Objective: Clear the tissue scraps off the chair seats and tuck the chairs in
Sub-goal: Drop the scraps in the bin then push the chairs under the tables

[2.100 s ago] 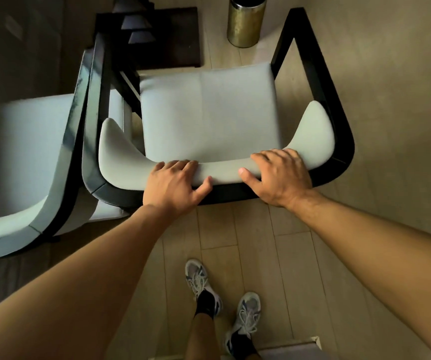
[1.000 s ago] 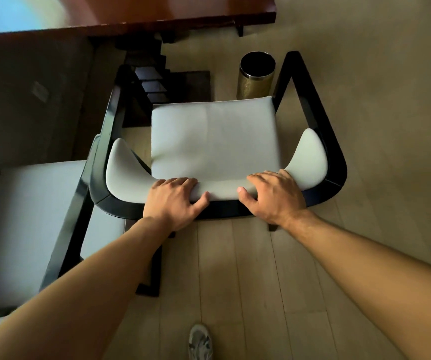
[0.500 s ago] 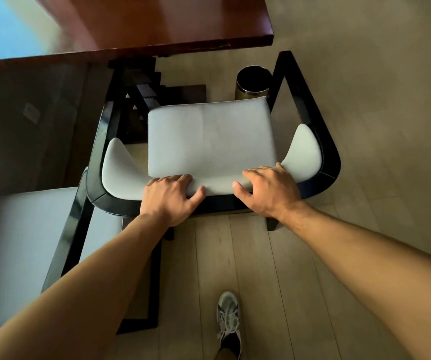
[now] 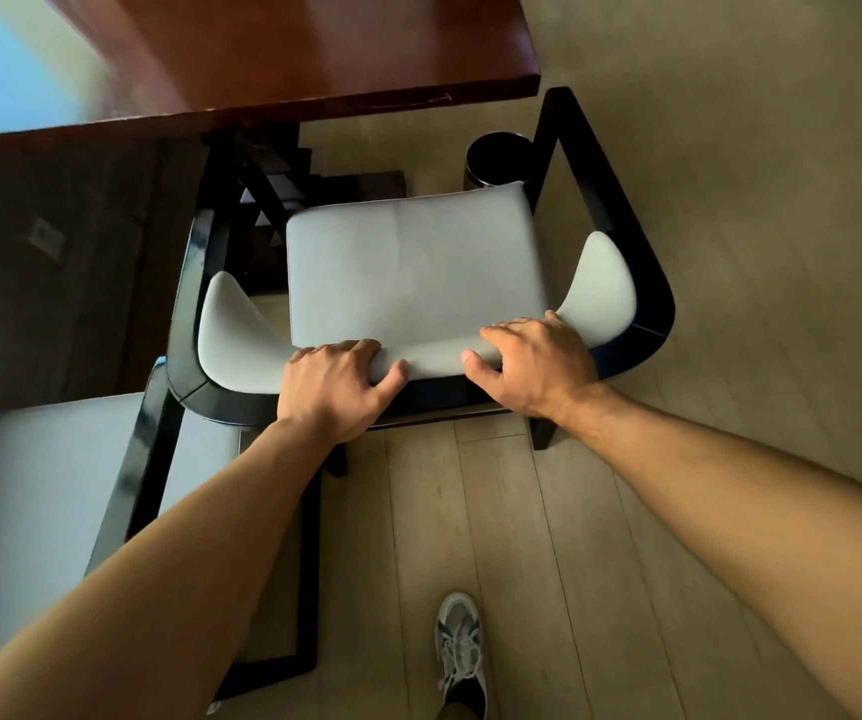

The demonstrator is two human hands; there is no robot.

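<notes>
Both forearms are bare to the frame's edges, with no sleeve, watch or ring showing. The left hand point(image 4: 333, 389) and right hand point(image 4: 535, 368) wear no gloves. At six o'clock one foot wears a grey-and-white laced trainer point(image 4: 460, 649) over a dark sock point(image 4: 462, 701), with bare shin just above it.
</notes>
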